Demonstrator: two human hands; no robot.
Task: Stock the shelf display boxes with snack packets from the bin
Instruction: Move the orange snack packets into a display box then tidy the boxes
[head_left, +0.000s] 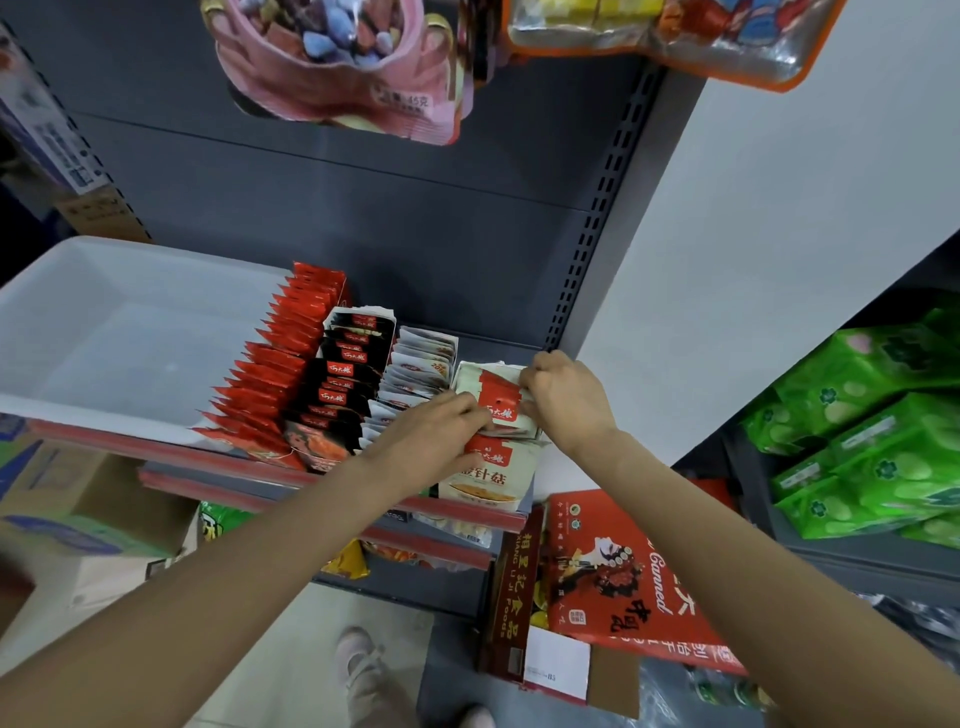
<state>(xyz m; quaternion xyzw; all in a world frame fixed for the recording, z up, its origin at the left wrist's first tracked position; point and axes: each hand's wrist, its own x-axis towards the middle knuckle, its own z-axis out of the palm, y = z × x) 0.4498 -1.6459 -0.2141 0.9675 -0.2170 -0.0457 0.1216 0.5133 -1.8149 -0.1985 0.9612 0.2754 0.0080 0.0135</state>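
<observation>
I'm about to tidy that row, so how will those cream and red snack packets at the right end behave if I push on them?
The cream and red packets look like thin, flat pouches, so probably light and floppy. They stand on edge leaning together, so a push would likely fan or topple them. The left hand and right hand both steady the row, suggesting it slumps unsupported.

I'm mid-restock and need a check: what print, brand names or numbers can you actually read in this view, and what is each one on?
"金针菇": front cream packet in the rightmost row.
"45克": pink hanging bag.
"Canned": red carton leaning below the shelf.
"相里記食品" and "XIANG LI JI FOODS": dark side of that carton.
Three-character brand on red tabs of the cream packets and black packets: too stylised to read surely.
Green packs, grey-white packets, left cardboard boxes: too blurred.
</observation>
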